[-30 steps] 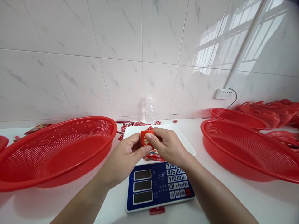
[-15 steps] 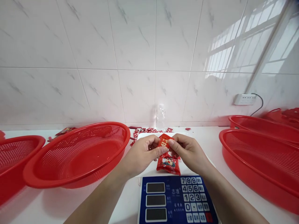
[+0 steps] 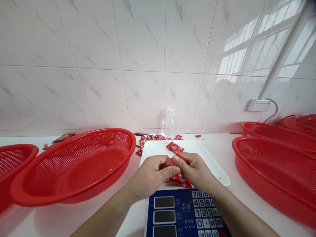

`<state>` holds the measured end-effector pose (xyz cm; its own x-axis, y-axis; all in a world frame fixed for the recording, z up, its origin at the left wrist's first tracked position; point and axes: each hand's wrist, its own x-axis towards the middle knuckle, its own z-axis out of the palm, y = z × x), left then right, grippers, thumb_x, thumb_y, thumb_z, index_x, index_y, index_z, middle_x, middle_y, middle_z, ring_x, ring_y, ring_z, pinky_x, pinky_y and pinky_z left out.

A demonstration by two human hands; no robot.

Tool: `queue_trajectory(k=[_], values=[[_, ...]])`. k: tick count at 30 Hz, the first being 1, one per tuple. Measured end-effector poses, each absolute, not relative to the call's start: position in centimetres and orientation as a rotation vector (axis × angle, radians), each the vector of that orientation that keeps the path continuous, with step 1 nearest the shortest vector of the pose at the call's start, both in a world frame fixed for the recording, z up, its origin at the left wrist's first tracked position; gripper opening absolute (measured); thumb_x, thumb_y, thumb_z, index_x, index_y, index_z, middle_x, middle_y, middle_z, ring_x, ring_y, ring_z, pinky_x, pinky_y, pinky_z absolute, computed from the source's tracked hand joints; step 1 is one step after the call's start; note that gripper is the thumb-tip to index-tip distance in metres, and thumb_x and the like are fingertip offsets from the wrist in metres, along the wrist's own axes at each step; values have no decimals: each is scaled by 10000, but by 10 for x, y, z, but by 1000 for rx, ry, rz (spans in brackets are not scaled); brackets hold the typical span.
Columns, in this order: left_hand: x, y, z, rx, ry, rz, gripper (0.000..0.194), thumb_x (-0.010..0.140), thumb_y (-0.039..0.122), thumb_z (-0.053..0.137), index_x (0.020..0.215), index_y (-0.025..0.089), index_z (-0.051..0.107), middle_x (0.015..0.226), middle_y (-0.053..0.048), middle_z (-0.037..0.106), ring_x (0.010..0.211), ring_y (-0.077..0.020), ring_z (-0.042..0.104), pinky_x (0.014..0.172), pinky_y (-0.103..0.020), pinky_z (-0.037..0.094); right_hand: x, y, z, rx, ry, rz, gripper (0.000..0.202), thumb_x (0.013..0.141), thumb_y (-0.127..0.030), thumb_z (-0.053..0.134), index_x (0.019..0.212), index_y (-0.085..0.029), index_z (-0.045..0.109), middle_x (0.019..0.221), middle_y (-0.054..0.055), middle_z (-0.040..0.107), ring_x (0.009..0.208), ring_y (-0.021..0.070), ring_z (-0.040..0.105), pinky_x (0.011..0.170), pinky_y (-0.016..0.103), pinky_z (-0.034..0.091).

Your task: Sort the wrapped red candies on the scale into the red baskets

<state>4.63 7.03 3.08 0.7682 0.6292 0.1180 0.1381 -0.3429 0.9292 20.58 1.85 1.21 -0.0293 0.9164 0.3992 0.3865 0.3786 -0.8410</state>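
Pinched between the fingertips of both hands is a small red printed packet (image 3: 171, 162), mostly covered by the fingers. My left hand (image 3: 156, 172) grips its left side with thumb and curled fingers. At its upper right, my right hand (image 3: 195, 169) pinches a red edge; whether that edge is torn or folded I cannot tell. Just below the hands is another red packet (image 3: 179, 181), at the near edge of the white weighing tray (image 3: 209, 159). A third red packet (image 3: 175, 147) lies on the tray beyond my fingers. The scale's blue keypad panel (image 3: 185, 214) sits under my wrists.
Red perforated baskets stand on both sides, a large oval one (image 3: 81, 171) at left and another (image 3: 276, 177) at right. Small red sachets (image 3: 158, 137) lie scattered behind the tray, beside a clear plastic bottle (image 3: 170, 123). A tiled wall with a socket strip (image 3: 259, 105) closes the back.
Both hands have moved down, nearer to the keypad, with the packet. Its printed face was in plain sight before and is now mostly hidden. The packet farther back on the tray has come into view.
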Motion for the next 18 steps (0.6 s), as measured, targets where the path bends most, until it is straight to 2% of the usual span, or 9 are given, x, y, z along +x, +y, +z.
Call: queue_trajectory(k=[7,13,18], values=[[48,69,31,1822,511,608,296,849,414,554,690,167,520,631,28,482,599,-112,442,581,-248,370,206,20,10,-1138,-1520,681,441,903,-491,425,599,-182,508,531,-36,457,511,87,408,500,228,346],[48,69,33,1793,534,783,268,868,384,535,706,171,539,628,23,505,587,-107,461,582,-244,394,205,19,11,-1138,-1402,715,415,893,-503,445,647,-181,531,555,-21,512,518,89,453,497,221,375],[47,71,32,1797,514,848,280,895,368,498,693,174,514,621,25,493,596,-107,454,598,-251,385,204,14,14,-1111,-1430,741,396,883,-491,478,642,-183,542,560,-23,527,501,79,427,480,211,366]])
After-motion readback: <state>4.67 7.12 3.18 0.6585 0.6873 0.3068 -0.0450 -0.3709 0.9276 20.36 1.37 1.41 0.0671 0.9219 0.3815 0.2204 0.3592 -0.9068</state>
